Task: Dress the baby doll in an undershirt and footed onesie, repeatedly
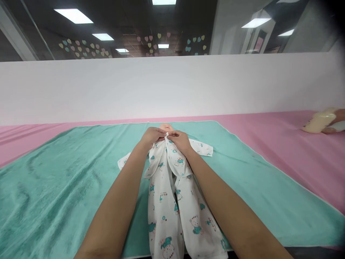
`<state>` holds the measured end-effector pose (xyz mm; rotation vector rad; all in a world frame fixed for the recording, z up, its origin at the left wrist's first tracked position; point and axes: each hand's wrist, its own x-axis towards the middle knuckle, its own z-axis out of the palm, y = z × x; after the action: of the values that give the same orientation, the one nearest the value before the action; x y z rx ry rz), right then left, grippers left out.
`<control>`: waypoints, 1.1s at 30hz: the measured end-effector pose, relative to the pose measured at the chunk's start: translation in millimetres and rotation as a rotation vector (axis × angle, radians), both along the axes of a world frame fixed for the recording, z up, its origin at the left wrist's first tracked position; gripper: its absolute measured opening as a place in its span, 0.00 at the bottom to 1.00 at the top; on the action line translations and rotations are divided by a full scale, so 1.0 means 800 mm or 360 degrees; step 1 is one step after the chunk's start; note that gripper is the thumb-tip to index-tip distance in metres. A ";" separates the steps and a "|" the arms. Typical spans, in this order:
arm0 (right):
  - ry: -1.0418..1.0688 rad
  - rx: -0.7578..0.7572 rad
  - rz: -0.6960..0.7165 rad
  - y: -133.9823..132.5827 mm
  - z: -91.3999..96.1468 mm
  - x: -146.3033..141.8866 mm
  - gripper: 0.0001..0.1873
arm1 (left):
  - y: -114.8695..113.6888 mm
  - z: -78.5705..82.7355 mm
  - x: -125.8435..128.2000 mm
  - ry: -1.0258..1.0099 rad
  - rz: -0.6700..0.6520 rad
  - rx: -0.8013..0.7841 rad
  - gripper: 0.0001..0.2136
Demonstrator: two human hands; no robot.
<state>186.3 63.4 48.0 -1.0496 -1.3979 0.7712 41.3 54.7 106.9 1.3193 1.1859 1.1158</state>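
That printed top [176, 158] looks like light, floppy cotton, probably grippy and hard to damage; I'd pinch it by the collar edges; it's on the green blanket [81, 172], just below a doll's head [166, 127]; left hand [151, 136] and right hand [181, 139] both pinch the collar, the rest spreading nearer the wearer between the forearms

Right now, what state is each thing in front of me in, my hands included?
Printed top, gathered at the neck, parted at the hem, sleeves spread.
Left hand, fingers closed at the top's neckline.
Right hand, fingers closed at the same neckline.
Printed trousers, legs laid out lengthwise.
Doll, lying down, mostly covered.
Teal blanket, spread, wrinkled.
Pink sheet, spread beneath it.
Pale bottle, tilted, in another person's hand.
Light panels, lit.
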 end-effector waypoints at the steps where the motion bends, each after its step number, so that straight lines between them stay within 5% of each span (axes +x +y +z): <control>1: -0.0003 0.0003 -0.0006 0.000 0.000 0.000 0.11 | -0.002 0.001 0.002 0.0040 0.0030 0.0025 0.05; 13: -0.0139 0.0072 -0.0024 0.002 0.001 0.000 0.08 | -0.006 0.006 0.008 0.0572 0.0184 0.0160 0.01; 19: -0.0199 0.0094 -0.0040 0.003 0.000 -0.002 0.06 | -0.002 0.001 0.014 0.0710 0.0237 0.0355 0.07; 28: -0.0103 -0.0034 -0.0020 0.008 0.000 -0.001 0.10 | 0.006 -0.013 0.011 -0.0019 0.0068 0.0217 0.09; 33: -0.0100 0.0000 0.0014 0.006 0.001 0.000 0.10 | 0.004 -0.013 0.009 -0.0047 -0.0024 0.0160 0.08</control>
<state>186.5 68.0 48.6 -1.0766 -1.4565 0.7504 48.7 57.9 96.2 1.3810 1.1091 1.1933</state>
